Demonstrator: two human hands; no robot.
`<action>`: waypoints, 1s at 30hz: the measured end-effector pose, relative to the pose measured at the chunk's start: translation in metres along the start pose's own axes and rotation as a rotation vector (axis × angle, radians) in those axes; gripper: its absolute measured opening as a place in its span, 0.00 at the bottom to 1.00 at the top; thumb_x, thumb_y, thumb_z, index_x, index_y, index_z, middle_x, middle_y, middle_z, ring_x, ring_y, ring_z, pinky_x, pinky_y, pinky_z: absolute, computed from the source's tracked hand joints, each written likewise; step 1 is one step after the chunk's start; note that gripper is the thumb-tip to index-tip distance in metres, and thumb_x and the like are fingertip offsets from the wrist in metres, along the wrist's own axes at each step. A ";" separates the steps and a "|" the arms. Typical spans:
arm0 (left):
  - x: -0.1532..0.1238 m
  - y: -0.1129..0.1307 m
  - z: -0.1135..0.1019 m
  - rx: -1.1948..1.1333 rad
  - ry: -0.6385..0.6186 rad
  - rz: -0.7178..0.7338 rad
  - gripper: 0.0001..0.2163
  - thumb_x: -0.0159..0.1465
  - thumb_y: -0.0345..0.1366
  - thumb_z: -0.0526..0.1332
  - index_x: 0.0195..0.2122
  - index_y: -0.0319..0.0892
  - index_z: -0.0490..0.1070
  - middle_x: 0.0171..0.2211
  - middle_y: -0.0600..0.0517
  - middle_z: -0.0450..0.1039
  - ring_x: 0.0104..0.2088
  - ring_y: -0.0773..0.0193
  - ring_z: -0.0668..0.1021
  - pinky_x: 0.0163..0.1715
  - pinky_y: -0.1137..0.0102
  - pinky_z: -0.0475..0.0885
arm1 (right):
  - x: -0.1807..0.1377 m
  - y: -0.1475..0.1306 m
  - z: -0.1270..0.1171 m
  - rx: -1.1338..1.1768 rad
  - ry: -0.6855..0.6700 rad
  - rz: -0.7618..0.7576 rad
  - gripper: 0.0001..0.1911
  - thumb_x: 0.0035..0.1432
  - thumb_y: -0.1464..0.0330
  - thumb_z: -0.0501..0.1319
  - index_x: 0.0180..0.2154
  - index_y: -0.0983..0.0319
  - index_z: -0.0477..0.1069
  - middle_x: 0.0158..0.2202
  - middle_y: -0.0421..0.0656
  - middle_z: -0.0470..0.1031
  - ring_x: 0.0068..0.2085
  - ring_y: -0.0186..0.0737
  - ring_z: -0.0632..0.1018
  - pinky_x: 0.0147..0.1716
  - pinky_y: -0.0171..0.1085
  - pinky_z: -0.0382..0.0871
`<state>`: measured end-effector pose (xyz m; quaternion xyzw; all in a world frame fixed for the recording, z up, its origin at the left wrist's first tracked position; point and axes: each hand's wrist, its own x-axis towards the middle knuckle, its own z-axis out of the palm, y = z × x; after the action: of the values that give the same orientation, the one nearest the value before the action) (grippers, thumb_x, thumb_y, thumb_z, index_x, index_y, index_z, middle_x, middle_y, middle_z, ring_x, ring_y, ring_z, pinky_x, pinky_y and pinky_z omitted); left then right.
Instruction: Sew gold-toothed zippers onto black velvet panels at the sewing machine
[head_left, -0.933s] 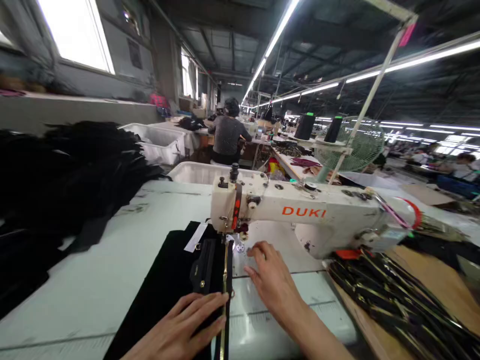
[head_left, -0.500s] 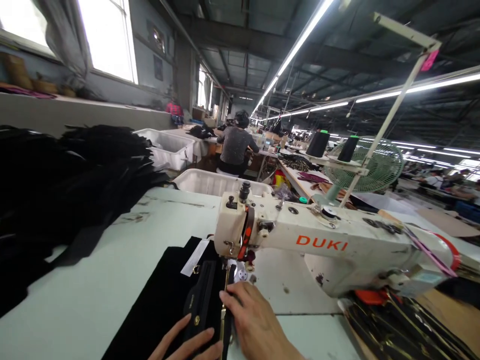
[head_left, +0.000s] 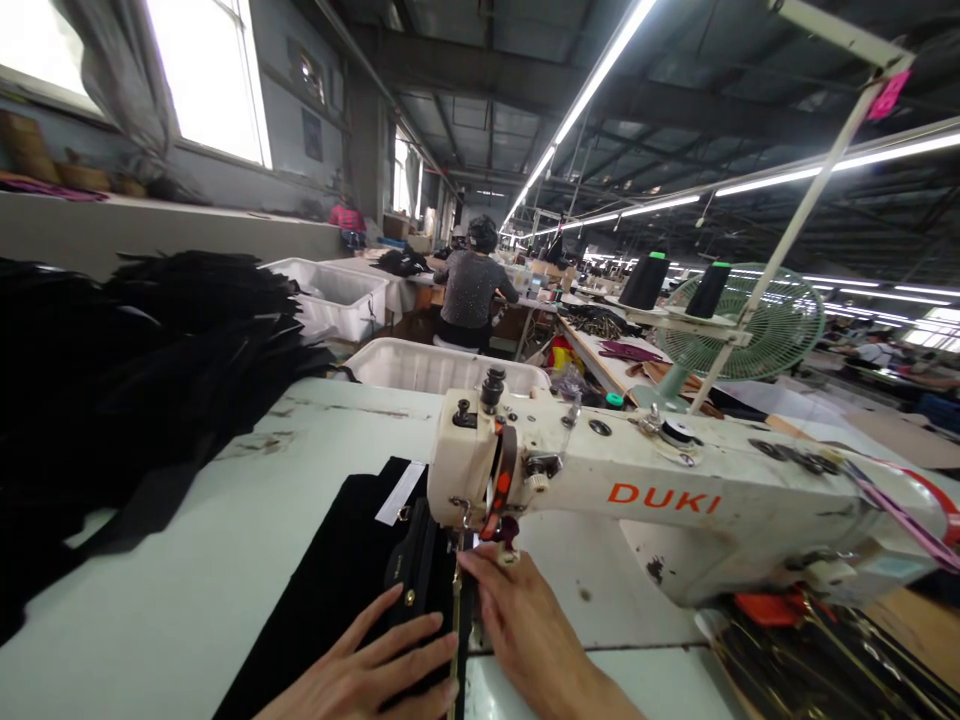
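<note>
A black fabric panel (head_left: 315,590) lies under the head of a white sewing machine (head_left: 570,480). Along its right edge runs a zipper (head_left: 456,640) with gold-coloured teeth, leading to the presser foot. A white strip (head_left: 400,492) and a black trim piece with a small gold fitting (head_left: 409,598) are on the panel. My left hand (head_left: 375,660) rests flat on the panel and zipper with its fingers spread. Close by the needle, my right hand (head_left: 525,620) has its fingers drawn together on the zipper edge; its lower fingertips are partly hidden.
A large heap of black cut pieces (head_left: 150,370) covers the table's left side. Black pieces with gold zippers (head_left: 802,660) lie at right, under the machine's end. White bins (head_left: 450,365) stand behind the table. Thread cones (head_left: 643,282), a green fan (head_left: 780,320) and a seated co-worker (head_left: 472,290) are beyond.
The panel and zipper have moved forward under the machine head. My right hand has moved up toward the needle, and my left hand has advanced further onto the panel. The view has shifted slightly.
</note>
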<state>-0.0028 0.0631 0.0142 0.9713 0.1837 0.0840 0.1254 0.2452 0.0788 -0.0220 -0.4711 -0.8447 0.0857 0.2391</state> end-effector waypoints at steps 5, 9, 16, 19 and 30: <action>0.003 0.009 -0.014 0.009 0.116 -0.051 0.27 0.71 0.34 0.61 0.68 0.54 0.55 0.65 0.54 0.60 0.64 0.54 0.66 0.66 0.54 0.53 | -0.002 -0.001 -0.007 0.039 0.031 0.125 0.18 0.53 0.72 0.64 0.47 0.60 0.70 0.54 0.51 0.71 0.55 0.55 0.71 0.55 0.53 0.68; 0.001 0.012 -0.014 -0.017 0.112 -0.116 0.36 0.62 0.44 0.69 0.69 0.54 0.55 0.66 0.52 0.58 0.64 0.47 0.65 0.65 0.49 0.56 | 0.002 -0.005 -0.006 -0.004 -0.027 0.151 0.20 0.48 0.74 0.67 0.45 0.61 0.69 0.50 0.51 0.72 0.52 0.57 0.70 0.53 0.55 0.67; 0.005 0.021 -0.020 -0.128 -0.009 -0.275 0.44 0.52 0.39 0.77 0.67 0.61 0.57 0.68 0.54 0.55 0.66 0.41 0.60 0.64 0.43 0.51 | 0.010 -0.005 -0.007 -0.085 0.040 0.150 0.16 0.55 0.80 0.56 0.45 0.62 0.69 0.48 0.50 0.71 0.52 0.52 0.69 0.53 0.52 0.63; 0.007 0.025 -0.027 -0.119 0.009 -0.249 0.41 0.53 0.40 0.76 0.66 0.57 0.60 0.68 0.51 0.55 0.65 0.41 0.61 0.64 0.44 0.51 | 0.014 -0.010 -0.005 -0.109 0.043 0.145 0.14 0.56 0.76 0.60 0.45 0.60 0.69 0.47 0.50 0.72 0.52 0.53 0.69 0.53 0.53 0.63; 0.014 0.025 -0.036 -0.142 -0.101 -0.235 0.35 0.59 0.42 0.72 0.66 0.48 0.62 0.65 0.49 0.59 0.66 0.46 0.61 0.64 0.43 0.48 | 0.026 -0.022 -0.005 -0.245 -0.021 0.268 0.07 0.60 0.74 0.58 0.40 0.63 0.74 0.38 0.50 0.76 0.46 0.53 0.74 0.46 0.47 0.65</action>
<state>0.0108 0.0535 0.0568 0.9348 0.2834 0.0326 0.2119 0.2194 0.0883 -0.0007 -0.6043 -0.7809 0.0180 0.1575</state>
